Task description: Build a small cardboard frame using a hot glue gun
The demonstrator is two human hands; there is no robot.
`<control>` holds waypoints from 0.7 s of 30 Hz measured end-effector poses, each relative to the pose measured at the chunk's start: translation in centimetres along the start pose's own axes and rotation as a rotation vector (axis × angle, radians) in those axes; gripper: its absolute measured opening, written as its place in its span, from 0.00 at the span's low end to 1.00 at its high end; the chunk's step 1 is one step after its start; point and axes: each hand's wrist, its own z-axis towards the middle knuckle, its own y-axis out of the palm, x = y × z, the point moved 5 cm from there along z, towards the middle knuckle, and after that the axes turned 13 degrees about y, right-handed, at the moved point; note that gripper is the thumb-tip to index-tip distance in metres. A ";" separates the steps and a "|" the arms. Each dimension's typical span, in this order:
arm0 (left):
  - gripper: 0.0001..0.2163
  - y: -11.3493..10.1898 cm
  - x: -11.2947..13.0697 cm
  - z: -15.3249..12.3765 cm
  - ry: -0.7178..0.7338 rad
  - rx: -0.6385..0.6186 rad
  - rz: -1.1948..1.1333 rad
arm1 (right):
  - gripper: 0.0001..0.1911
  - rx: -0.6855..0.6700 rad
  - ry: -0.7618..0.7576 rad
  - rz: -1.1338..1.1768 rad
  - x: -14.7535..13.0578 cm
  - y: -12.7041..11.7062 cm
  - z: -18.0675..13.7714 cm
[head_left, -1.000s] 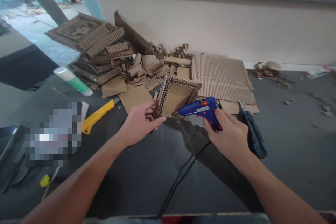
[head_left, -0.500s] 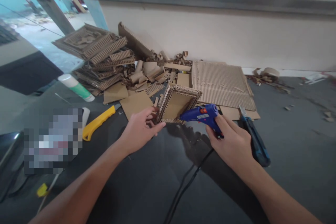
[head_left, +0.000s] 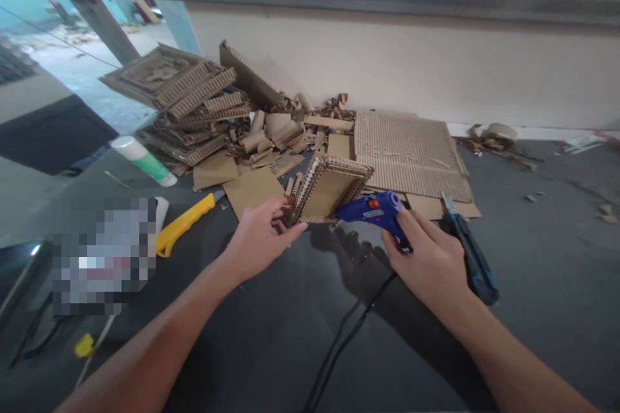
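My left hand (head_left: 264, 232) grips a small cardboard tray (head_left: 330, 190) by its left side. The tray is tilted up, with its inner face towards me and a rim of corrugated strips around it. In my right hand (head_left: 429, 255) is a blue hot glue gun (head_left: 371, 208), a small red light showing on its body. Its nozzle is at the tray's lower right inner edge; whether it touches I cannot tell. A black cord (head_left: 356, 326) runs from below the gun towards me. Just right of that hand lies a dark blue utility knife (head_left: 472, 258), blade out.
A stack of corrugated cardboard pieces (head_left: 188, 110) leans at the back left, with cardboard scraps beside it. A corrugated sheet (head_left: 411, 158) lies near the wall. Left are a yellow utility knife (head_left: 186, 222), a white-and-green tube (head_left: 145, 161) and a blurred-out object (head_left: 104, 258).
The glue gun's nozzle has shifted very slightly right along the tray's lower edge. Both hands keep their holds; the whole view has drifted a little.
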 end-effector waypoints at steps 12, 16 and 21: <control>0.14 -0.1 0.4 0.0 0.091 0.009 0.221 | 0.16 0.033 -0.065 -0.074 -0.7 -0.6 0.2; 0.15 0.0 0.3 -0.1 0.075 0.013 0.183 | 0.14 0.027 -0.049 -0.053 -0.7 -0.6 0.3; 0.17 0.0 0.1 0.0 0.038 0.034 0.109 | 0.14 0.026 -0.022 -0.028 -0.5 -0.5 0.3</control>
